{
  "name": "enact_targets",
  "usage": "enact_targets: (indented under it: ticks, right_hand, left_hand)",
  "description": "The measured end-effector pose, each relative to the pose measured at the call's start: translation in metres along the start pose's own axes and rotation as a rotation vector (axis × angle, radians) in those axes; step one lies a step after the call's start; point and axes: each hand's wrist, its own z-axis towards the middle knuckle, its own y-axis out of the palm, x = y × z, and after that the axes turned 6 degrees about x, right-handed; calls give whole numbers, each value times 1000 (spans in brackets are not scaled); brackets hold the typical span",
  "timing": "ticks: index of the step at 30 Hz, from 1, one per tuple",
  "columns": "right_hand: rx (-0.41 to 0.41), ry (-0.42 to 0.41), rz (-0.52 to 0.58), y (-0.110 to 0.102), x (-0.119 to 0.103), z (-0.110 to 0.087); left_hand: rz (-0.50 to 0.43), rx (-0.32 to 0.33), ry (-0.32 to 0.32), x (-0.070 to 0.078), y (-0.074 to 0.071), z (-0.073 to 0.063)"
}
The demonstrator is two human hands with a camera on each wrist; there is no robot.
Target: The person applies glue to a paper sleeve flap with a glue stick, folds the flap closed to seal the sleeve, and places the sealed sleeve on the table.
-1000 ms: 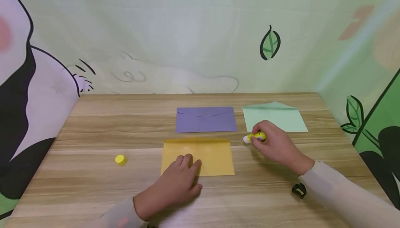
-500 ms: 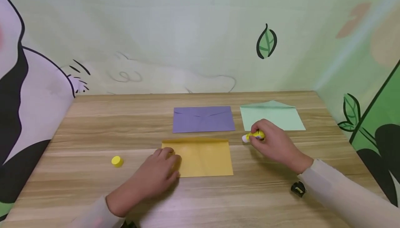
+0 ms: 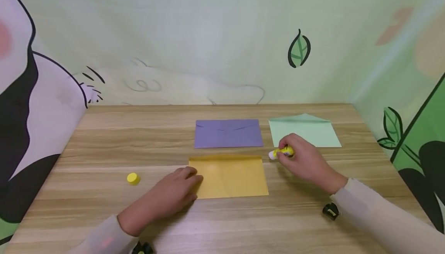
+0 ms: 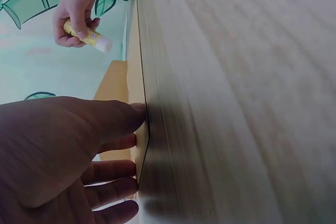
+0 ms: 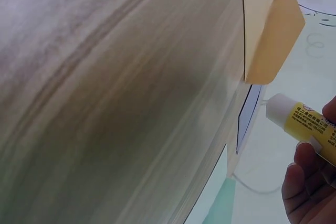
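- The left hand (image 3: 175, 190) touches the left edge of the yellow envelope (image 3: 229, 178), fingers nearly straight, thumb a little apart; the wrist view shows fingertips against the paper.
- This leaves most of the envelope's face uncovered, and it seems a steadying or nudging touch.
- The right hand (image 3: 307, 165) holds the glue stick (image 3: 286, 151) between thumb and curled fingers, white end toward the left, above the table and apart from the paper.
- The yellow envelope lies in front of the person, its flap (image 5: 278, 35) tipped up along the far side.
- Beyond it lie the purple envelope (image 3: 228, 133), flap down, and the mint envelope (image 3: 320, 134), flap raised; the yellow cap (image 3: 133, 178) sits off to the left.
- Against a second ago, the left hand has left the envelope's middle for its edge, and the envelope sits farther right relative to the purple one; the right hand hardly differs.
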Motion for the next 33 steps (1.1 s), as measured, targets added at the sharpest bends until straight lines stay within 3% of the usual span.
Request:
enact_targets:
  ticks: [13,25,33]
  right_hand:
    - [-8,6,-1,2,-2,0]
    - [-9,4,1,5,-2,-1]
    - [-8,6,8,5,0,-3]
  left_hand:
    - [21,6,51,1,1,13]
    - [-55,-31,-39,-2,-1,17]
    - [-15,-46,-1,4,-5,13]
